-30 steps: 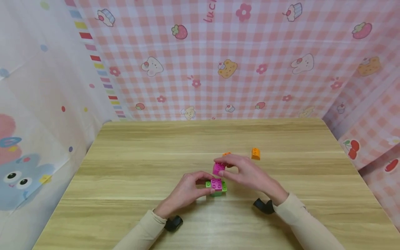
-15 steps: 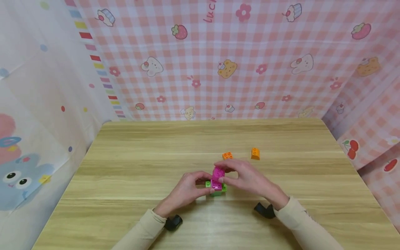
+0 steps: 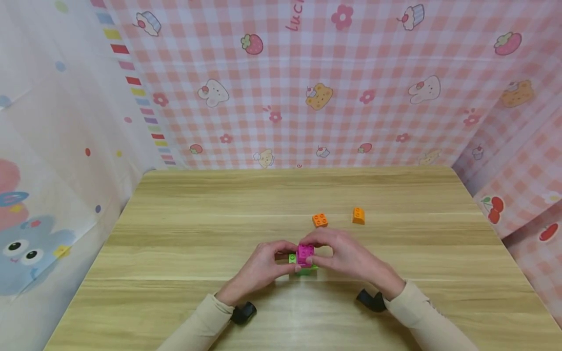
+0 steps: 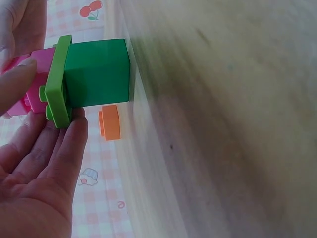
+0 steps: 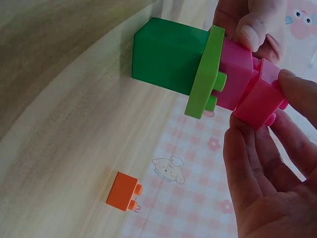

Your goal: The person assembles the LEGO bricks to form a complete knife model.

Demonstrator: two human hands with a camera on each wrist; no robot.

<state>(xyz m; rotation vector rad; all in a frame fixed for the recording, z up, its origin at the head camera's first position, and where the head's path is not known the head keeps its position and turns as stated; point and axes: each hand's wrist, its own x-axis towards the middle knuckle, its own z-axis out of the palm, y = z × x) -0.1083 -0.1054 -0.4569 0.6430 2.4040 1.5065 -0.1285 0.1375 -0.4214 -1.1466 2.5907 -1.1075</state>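
One upper pink brick [image 5: 261, 96], tilted

It sits between thumb and fingertips of the right grip [image 3: 340, 249], touching the lower pink brick [image 5: 237, 69], which the left grip [image 3: 265, 265] pinches; both hands angle inward, fingers facing. Below come a light green plate [image 5: 204, 77] and dark green brick [image 5: 168, 55]; beyond, a square orange brick [image 3: 320, 220] and sloped orange brick [image 3: 358, 216] rest on the worktop [image 3: 210, 209]

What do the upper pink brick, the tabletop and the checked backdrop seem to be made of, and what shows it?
Upper pink brick: probably hard, smooth plastic; even colour, crisp edges and studs suggest moulding.
Tabletop: wood or wood-look laminate, slight sheen; streaky grain shows, but not the core.
Checked backdrop: likely printed fabric, fairly matt; creases show, though plastic sheeting is possible.
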